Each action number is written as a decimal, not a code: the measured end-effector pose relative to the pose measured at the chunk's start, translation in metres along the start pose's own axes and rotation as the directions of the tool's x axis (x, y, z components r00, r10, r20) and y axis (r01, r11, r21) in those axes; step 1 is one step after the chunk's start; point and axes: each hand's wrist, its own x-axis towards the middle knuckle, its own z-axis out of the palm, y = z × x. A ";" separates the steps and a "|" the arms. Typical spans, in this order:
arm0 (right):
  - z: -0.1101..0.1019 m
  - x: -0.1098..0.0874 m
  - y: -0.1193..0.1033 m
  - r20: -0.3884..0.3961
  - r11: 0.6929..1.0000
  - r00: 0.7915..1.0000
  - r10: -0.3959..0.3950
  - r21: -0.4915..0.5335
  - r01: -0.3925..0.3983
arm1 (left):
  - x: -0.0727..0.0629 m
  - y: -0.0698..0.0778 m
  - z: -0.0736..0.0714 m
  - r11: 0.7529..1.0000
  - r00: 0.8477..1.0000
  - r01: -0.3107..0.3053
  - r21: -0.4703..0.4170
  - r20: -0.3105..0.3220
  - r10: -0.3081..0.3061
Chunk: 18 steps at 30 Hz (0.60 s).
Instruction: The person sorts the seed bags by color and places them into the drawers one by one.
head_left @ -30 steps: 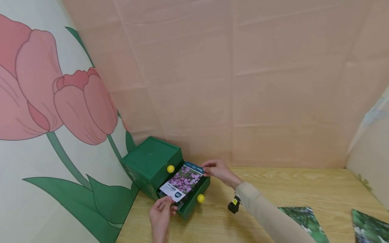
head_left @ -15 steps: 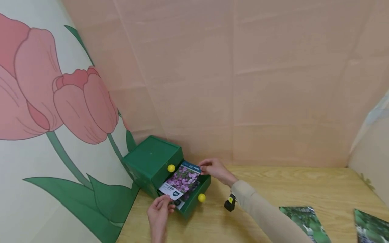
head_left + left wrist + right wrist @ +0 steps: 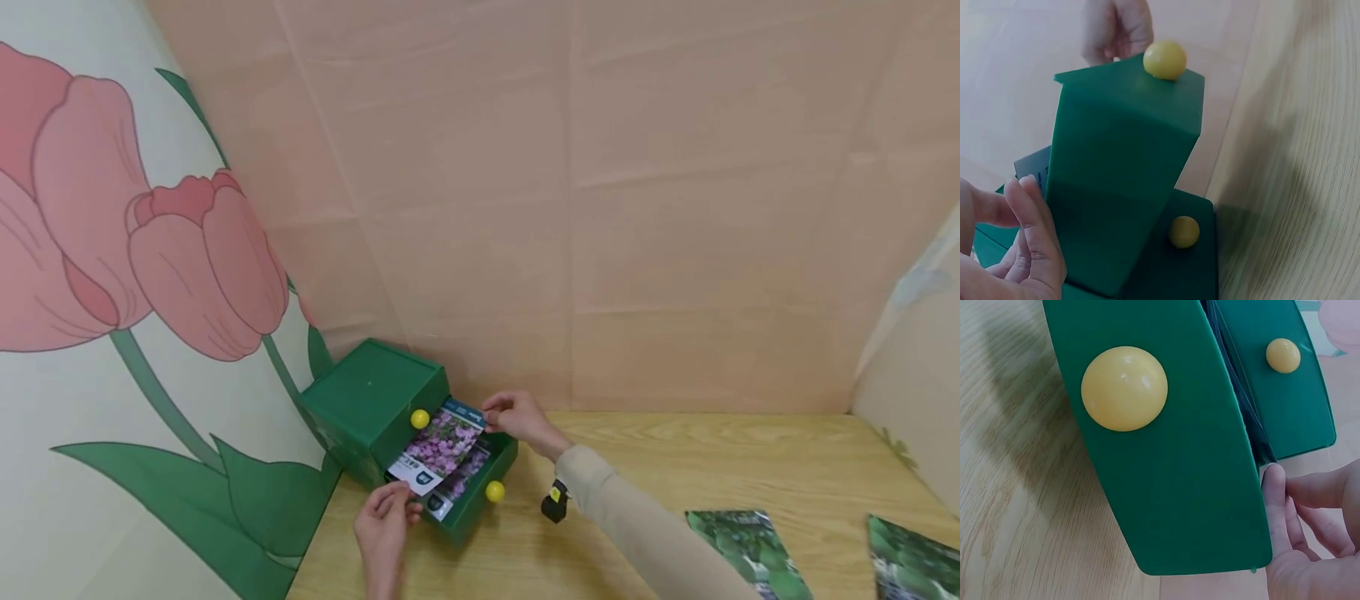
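Observation:
A seed packet (image 3: 442, 443) with pink-purple flowers lies slanted over the pulled-out lower drawer (image 3: 474, 515) of a small green cabinet (image 3: 375, 385). My left hand (image 3: 382, 527) pinches its near white end between thumb and fingers. At the far blue end, my right hand (image 3: 522, 423) pinches the corner. Beneath it, a second flower packet (image 3: 468, 473) shows in the drawer, partly covered. In the left wrist view, only a dark corner of the held packet (image 3: 1034, 164) appears beside the drawer wall; the right wrist view shows its thin dark edge (image 3: 1250, 412).
Yellow knobs stick out from the upper drawer (image 3: 420, 419) and lower drawer fronts. Two green leafy printed sheets (image 3: 748, 552) lie on the wooden table (image 3: 637, 467) at right. A tulip-painted wall (image 3: 217, 275) rises on the left, close to the cabinet.
Both hands have shifted left with the held packet, which now sits nearer the cabinet body. More of the packet underneath has come into sight.

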 end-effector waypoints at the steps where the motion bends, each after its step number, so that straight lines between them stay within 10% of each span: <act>1: 0.001 0.000 0.000 -0.007 1.000 1.000 0.004 0.009 -0.004 | 0.001 0.000 0.000 1.000 1.000 0.000 0.000 -0.001 0.000; 18: 0.014 0.005 0.001 -0.083 0.999 0.995 -0.052 0.007 0.053 | 0.012 0.002 -0.001 0.998 0.996 -0.050 0.042 -0.069 0.052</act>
